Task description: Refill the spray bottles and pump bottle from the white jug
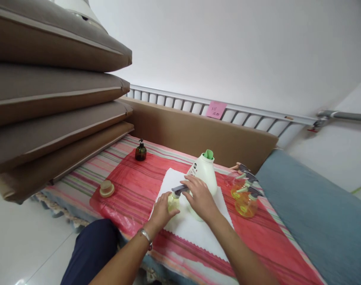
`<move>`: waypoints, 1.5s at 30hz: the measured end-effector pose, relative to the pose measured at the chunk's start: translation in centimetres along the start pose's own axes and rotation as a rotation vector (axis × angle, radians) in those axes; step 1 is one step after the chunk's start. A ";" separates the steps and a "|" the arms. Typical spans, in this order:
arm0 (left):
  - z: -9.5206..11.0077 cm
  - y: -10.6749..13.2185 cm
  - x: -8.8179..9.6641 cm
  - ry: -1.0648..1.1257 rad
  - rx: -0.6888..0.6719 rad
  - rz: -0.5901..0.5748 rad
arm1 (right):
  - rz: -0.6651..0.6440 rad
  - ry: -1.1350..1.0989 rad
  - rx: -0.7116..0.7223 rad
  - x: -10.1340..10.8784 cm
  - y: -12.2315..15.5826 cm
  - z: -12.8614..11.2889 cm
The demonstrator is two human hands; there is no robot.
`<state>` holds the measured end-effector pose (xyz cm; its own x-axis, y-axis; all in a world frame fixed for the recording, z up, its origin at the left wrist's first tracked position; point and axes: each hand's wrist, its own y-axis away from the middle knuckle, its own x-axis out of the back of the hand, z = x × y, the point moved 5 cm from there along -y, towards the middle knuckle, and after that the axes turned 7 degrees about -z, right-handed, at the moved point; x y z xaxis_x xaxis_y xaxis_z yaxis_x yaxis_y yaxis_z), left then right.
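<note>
1. The small yellow bottle (173,204) is over the ten o'clock side of a white cloth (204,235); the left hand (159,213) hides its base, so I can't tell whether it rests there.
2. That left hand is curled round the bottle, thumb on the near side.
3. The right hand (200,194) pinches the grey pump head (179,189) at the bottle's top — fingers above, thumb below.
4. I'd judge the step to be working the pump at the neck; tightening or loosening, I can't tell.
5. The next move, I'd say, calls for a steady left hold and an even right-hand twist — clear of the big pale jug (206,174) between one and two o'clock.
6. Orange-yellow spray bottles (246,206) stand at three o'clock, a dark pump bottle (140,152) at eleven.
</note>
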<state>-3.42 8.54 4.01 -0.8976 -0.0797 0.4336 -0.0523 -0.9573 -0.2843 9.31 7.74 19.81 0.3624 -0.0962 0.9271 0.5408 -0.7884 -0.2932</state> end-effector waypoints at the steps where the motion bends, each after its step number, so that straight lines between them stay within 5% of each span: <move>1: 0.0 0.0 0.0 0.002 0.004 -0.006 | -0.073 0.021 0.004 0.1 -0.9 0.3; 9: 0.4 0.0 0.2 0.014 0.025 -0.019 | -0.328 0.073 -0.037 -0.8 -3.1 0.3; 15: 0.9 0.0 0.9 0.060 0.013 -0.030 | -0.370 0.166 -0.095 -0.9 -3.4 -0.9; 21: 3.6 -1.0 2.8 0.152 -0.055 0.103 | -0.400 0.228 -0.120 -0.8 -3.9 -1.8; 26: 4.1 -2.1 2.6 0.179 -0.019 0.115 | -0.414 0.256 -0.108 -0.8 -4.1 -2.1; 33: 3.9 -3.0 2.8 0.324 -0.080 -0.121 | -0.421 0.272 -0.106 -0.8 -4.0 -2.0; 38: 3.5 -3.4 2.7 0.363 -0.012 -0.070 | -0.428 0.277 -0.106 -0.9 -4.1 -2.4; 45: 3.0 -3.4 2.9 0.439 -0.048 -0.231 | -0.422 0.282 -0.099 -0.9 -4.0 -2.3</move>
<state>-4.52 10.73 8.80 -0.9591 0.2676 0.0920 -0.2826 -0.9213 -0.2669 5.04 9.60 20.66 -0.0983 0.0934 0.9908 0.5164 -0.8463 0.1311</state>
